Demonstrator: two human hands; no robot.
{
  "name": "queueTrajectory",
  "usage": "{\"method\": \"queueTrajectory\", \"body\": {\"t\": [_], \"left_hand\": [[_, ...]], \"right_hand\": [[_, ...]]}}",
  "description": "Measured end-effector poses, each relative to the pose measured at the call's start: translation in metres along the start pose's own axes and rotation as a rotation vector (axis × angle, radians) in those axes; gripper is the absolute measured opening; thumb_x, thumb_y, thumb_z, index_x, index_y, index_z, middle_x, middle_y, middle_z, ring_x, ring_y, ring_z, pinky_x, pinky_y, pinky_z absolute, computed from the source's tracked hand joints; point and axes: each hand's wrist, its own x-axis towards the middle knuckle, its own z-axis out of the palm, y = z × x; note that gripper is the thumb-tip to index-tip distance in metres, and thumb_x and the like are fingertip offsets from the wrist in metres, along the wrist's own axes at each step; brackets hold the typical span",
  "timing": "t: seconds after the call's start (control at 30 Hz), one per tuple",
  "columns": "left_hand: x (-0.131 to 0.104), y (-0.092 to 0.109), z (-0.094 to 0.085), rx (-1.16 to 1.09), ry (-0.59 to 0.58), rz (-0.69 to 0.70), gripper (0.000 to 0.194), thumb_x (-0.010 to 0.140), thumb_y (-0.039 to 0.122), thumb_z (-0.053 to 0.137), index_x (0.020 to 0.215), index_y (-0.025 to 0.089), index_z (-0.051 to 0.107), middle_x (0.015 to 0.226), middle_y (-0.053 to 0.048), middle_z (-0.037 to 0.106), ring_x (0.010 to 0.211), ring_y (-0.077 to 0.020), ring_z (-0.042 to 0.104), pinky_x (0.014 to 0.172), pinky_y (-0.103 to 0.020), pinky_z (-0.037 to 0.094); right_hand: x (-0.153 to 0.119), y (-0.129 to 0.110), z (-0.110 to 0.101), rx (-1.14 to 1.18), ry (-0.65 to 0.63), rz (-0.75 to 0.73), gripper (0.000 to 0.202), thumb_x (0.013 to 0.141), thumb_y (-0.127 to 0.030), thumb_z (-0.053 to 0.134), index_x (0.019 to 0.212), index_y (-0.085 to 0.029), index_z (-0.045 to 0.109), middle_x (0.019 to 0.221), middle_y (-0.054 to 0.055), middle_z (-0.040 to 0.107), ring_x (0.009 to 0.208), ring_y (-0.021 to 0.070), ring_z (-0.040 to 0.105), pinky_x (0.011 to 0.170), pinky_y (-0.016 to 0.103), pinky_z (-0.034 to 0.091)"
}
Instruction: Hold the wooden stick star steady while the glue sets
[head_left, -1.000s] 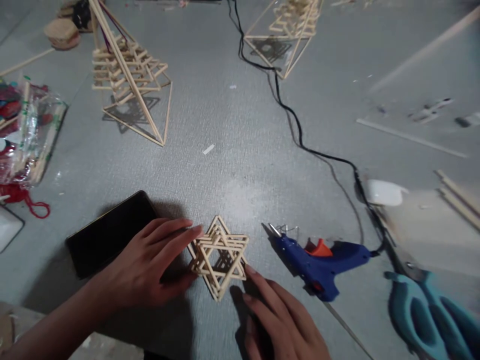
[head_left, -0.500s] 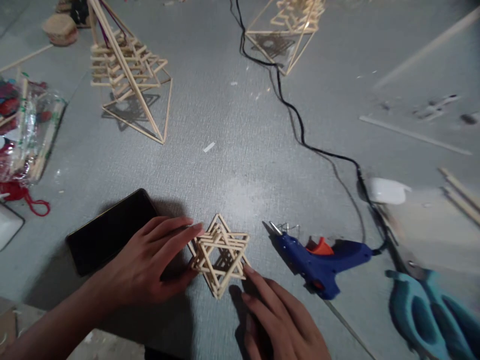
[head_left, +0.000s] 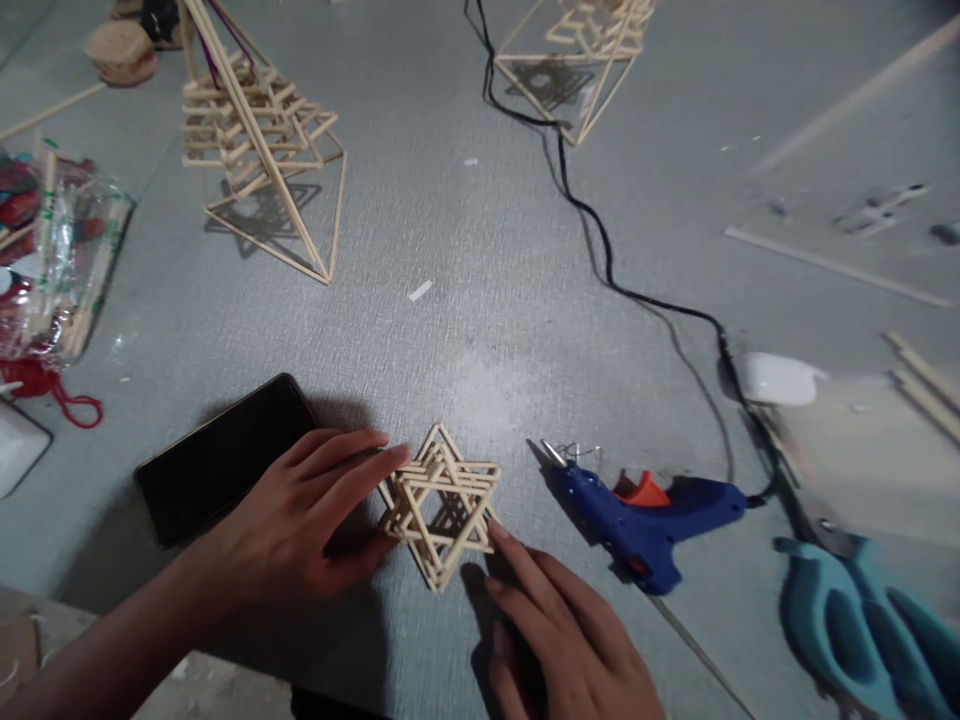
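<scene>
A small star-shaped frame of stacked wooden sticks (head_left: 480,500) rests on the grey table, low in the middle of the head view. My left hand (head_left: 300,520) grips its left side, fingertips at the upper left and thumb at the lower left. On the lower right corner lies the outstretched index fingertip of my right hand (head_left: 562,630); the other fingers are loosely bent beside it, holding nothing. Right of the star, a blue glue gun (head_left: 637,520) with an orange trigger lies on its side, its metal nozzle pointing toward the star.
A black phone (head_left: 225,460) lies by my left hand. Teal-handled scissors (head_left: 847,600) are at the lower right. A black cord (head_left: 600,230) crosses the table. Stick pyramids stand at the back left (head_left: 262,150) and back right (head_left: 592,90). Plastic-wrapped sticks (head_left: 67,260) lie far left.
The whole view has shifted very slightly. Both hands and the stick star keep their places relative to each other.
</scene>
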Motion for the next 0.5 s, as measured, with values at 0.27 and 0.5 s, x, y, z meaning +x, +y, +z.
{"method": "queueTrajectory", "body": {"t": [0.27, 0.5], "left_hand": [[-0.0006, 0.0008, 0.0011, 0.001, 0.017, 0.008, 0.064, 0.096, 0.029, 0.072, 0.150, 0.010, 0.045, 0.138, -0.014, 0.068, 0.136, -0.0234, 0.058, 0.112, -0.040, 0.048], [0.0007, 0.0005, 0.0020, -0.002, 0.014, 0.003, 0.062, 0.096, 0.028, 0.072, 0.150, 0.011, 0.046, 0.139, -0.013, 0.068, 0.136, -0.0234, 0.058, 0.112, -0.039, 0.048]], "right_hand": [[-0.0024, 0.0005, 0.0006, -0.013, -0.004, 0.004, 0.026, 0.089, -0.009, 0.051, 0.112, -0.013, 0.062, 0.126, 0.017, 0.074, 0.116, 0.0265, 0.067, 0.092, 0.035, 0.056], [-0.0016, 0.0008, 0.0018, -0.016, 0.003, 0.002, 0.028, 0.088, -0.008, 0.052, 0.114, -0.012, 0.062, 0.127, 0.018, 0.074, 0.119, 0.0264, 0.067, 0.094, 0.034, 0.056]]}}
